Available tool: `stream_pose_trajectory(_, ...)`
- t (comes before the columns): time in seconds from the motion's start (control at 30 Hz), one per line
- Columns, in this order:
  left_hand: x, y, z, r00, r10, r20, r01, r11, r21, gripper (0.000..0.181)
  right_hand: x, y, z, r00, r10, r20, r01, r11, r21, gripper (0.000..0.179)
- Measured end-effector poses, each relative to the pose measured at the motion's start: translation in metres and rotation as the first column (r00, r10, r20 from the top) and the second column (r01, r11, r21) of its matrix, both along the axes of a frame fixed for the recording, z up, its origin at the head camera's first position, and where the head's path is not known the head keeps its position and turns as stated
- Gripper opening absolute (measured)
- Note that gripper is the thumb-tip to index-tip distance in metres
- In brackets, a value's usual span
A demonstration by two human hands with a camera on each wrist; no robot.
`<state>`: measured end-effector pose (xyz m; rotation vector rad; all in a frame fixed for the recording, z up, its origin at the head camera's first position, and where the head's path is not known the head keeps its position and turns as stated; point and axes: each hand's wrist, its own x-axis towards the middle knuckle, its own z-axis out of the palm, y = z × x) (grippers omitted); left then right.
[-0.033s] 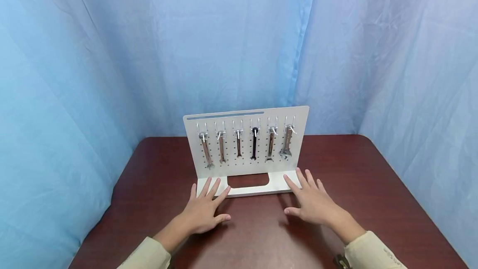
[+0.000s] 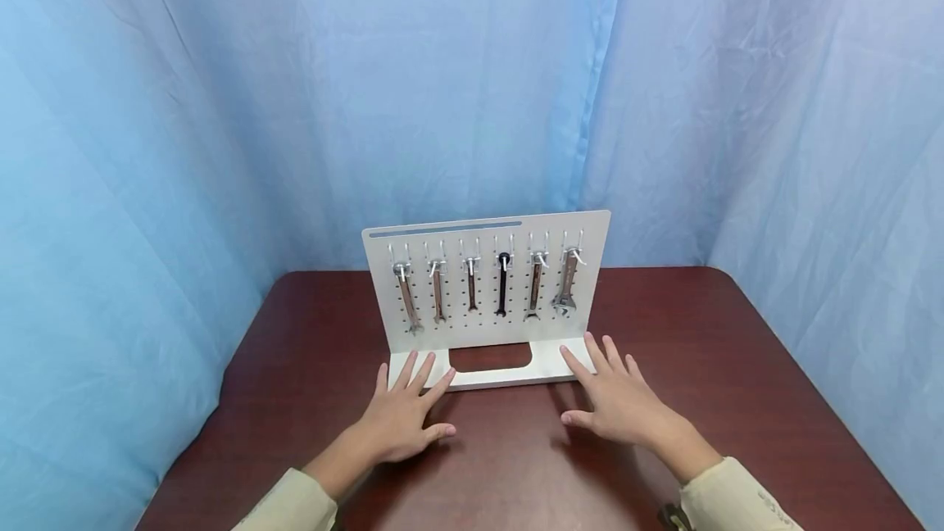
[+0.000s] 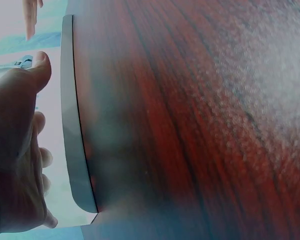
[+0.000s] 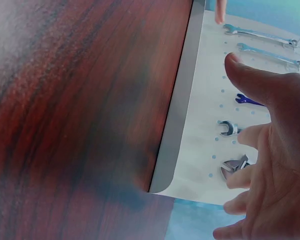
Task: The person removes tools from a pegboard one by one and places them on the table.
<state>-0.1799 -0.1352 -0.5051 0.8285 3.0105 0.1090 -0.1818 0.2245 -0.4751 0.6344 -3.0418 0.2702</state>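
A white pegboard stand (image 2: 487, 228) is upright on the table, with several wrenches hanging from its hooks. Among them are a black wrench (image 2: 503, 289) near the middle and an adjustable wrench (image 2: 566, 285) at the right end; a silver wrench (image 2: 408, 301) hangs at the left end. My left hand (image 2: 401, 416), fingers spread, is at the left front of the stand's base. Opposite it, my right hand (image 2: 615, 396) has its fingers spread by the right front. Neither holds anything. Whether the fingertips touch the base, I cannot tell.
The dark red wooden table (image 2: 494, 457) extends around the stand. Light blue curtains (image 2: 442, 88) enclose its back and sides. A rectangular cutout (image 2: 490, 357) in the base shows the tabletop through it.
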Motion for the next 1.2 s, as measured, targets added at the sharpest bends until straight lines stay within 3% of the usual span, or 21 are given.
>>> stream_pose_trajectory(0.37, -0.001, -0.002, -0.005, 1.000, -0.005, -0.005, 0.006, 1.000, 0.017, 0.078, 0.002, -0.003, 0.002, 1.000, 0.004, 0.009, -0.004, 1.000, 0.005, 0.092)
stream_pose_trajectory(0.57, 0.000, -0.003, -0.006, 1.000, -0.005, 0.024, 0.005, 1.000, 0.029, 0.079, 0.003, -0.003, 0.001, 1.000, 0.012, 0.026, -0.012, 1.000, -0.016, 0.090)
stream_pose_trajectory(0.7, -0.005, -0.007, -0.004, 0.998, 0.033, 0.049, -0.037, 0.997, 0.070, 0.077, -0.008, -0.001, -0.001, 1.000, 0.017, -0.016, -0.019, 0.989, -0.144, 0.083)
stream_pose_trajectory(0.77, -0.008, -0.009, -0.003, 0.996, 0.062, 0.070, -0.070, 0.991, 0.118, 0.076, -0.017, 0.001, -0.001, 0.999, 0.007, -0.043, -0.018, 0.966, -0.259, 0.077)
stream_pose_trajectory(0.87, -0.013, -0.013, -0.004, 0.989, 0.108, 0.098, -0.124, 0.977, 0.175, 0.075, -0.031, 0.006, 0.001, 0.998, -0.036, -0.050, 0.010, 0.895, -0.447, 0.070)
stream_pose_trajectory(0.97, -0.015, -0.018, -0.007, 0.980, 0.157, 0.119, -0.181, 0.958, 0.224, 0.074, -0.041, 0.010, 0.003, 0.997, -0.074, -0.038, 0.036, 0.792, -0.610, 0.064)
stream_pose_trajectory(1.03, -0.016, -0.022, -0.011, 0.976, 0.185, 0.118, -0.212, 0.935, 0.285, 0.072, -0.046, 0.012, 0.004, 0.995, -0.097, -0.009, 0.063, 0.708, -0.703, 0.060)
stream_pose_trajectory(1.1, -0.017, -0.025, -0.014, 0.969, 0.213, 0.130, -0.248, 0.876, 0.415, 0.070, -0.050, 0.013, 0.005, 0.994, -0.109, 0.028, 0.089, 0.607, -0.790, 0.056)
stream_pose_trajectory(1.17, -0.020, -0.027, -0.018, 0.959, 0.245, 0.141, -0.281, 0.771, 0.571, 0.066, -0.055, 0.014, 0.006, 0.990, -0.114, 0.078, 0.125, 0.492, -0.861, 0.053)
stream_pose_trajectory(1.2, -0.021, -0.027, -0.019, 0.953, 0.261, 0.154, -0.297, 0.702, 0.647, 0.064, -0.057, 0.015, 0.006, 0.989, -0.111, 0.098, 0.137, 0.435, -0.890, 0.052)
